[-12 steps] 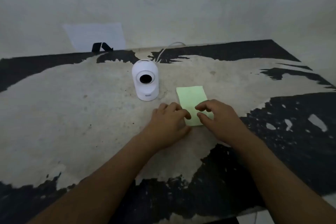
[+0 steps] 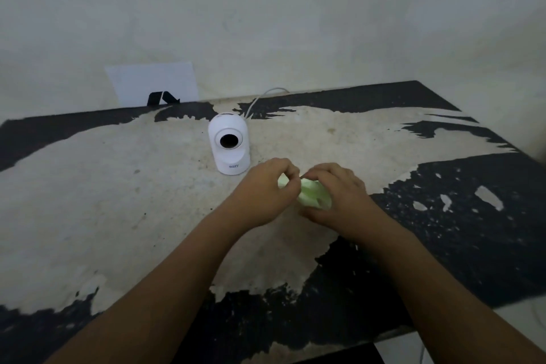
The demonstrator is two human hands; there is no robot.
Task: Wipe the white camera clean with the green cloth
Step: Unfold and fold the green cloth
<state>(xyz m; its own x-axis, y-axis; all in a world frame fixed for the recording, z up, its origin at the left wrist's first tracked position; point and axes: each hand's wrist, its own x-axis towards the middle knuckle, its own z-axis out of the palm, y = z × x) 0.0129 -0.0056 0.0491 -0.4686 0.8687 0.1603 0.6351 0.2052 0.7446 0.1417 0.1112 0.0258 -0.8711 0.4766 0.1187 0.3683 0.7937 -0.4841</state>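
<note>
The green cloth (image 2: 313, 195) was flat on the table before. Now the left hand (image 2: 263, 190) and right hand (image 2: 339, 195) hold it bunched up.

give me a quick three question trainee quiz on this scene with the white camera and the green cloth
1. True or false: the small white dome-shaped camera is lying on its side.
2. Which hands grip the crumpled pale green cloth? A) left hand only B) right hand only C) both
3. Fill in: a white ____ runs from behind the camera toward the wall.

Key
1. False. It stands upright on the worn black-and-cream table, lens facing the person.
2. C. The left hand and right hand both pinch it, in front of the camera and not touching it.
3. Cable.
</note>
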